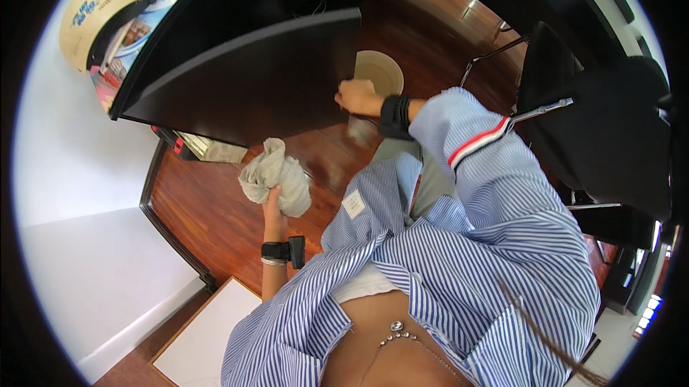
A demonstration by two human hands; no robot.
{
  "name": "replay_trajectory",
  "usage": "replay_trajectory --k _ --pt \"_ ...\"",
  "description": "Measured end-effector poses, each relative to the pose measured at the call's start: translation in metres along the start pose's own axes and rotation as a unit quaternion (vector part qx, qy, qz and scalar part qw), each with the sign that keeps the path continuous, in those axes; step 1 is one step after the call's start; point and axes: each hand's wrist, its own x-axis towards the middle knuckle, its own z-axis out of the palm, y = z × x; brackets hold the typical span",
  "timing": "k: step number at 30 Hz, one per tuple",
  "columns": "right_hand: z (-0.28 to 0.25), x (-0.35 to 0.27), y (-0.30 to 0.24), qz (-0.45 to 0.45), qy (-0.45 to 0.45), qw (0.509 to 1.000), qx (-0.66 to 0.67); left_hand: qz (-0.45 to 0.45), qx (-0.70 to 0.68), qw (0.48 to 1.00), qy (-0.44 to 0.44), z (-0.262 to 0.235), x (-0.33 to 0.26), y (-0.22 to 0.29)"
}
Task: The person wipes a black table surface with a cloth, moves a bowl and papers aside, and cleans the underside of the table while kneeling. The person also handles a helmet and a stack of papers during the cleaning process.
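My left hand (273,200) grips a crumpled grey-green cloth (276,175) and holds it up over the wooden floor, below the front edge of the dark desk (237,78). A black band with a small device sits on that wrist. My right hand (357,96) reaches forward to the desk's right corner, with its fingers curled at the edge of the desktop. What it grips, if anything, is hidden. Just beyond it a beige round bin (380,70) stands on the floor. A black wrist wrap and a blue striped sleeve cover that arm.
A cream helmet (100,14) and printed papers (143,21) lie on the desk's far left. A black chair (596,121) with metal arms stands at the right. A white wall (79,172) and a dark skirting board run along the left. A white panel (208,337) lies low.
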Motion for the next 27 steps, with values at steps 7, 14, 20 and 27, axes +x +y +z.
replay_trajectory --k 7,14,20,27 --pt "0.045 -0.049 -0.022 -0.005 0.067 0.995 -0.076 -0.055 -0.046 0.997 0.002 -0.018 -0.007 -0.013" --pt "0.036 -0.144 -0.056 -0.168 -0.101 0.978 0.069 0.015 -0.111 0.987 0.111 -0.042 -0.043 -0.041" --pt "-0.06 -0.118 -0.009 -0.25 -0.136 0.957 -0.056 0.076 -0.194 0.96 0.186 -0.087 -0.074 -0.065" --pt "-0.09 -0.099 0.07 -0.235 -0.063 0.956 0.162 0.029 -0.177 0.96 0.215 -0.14 -0.072 -0.053"
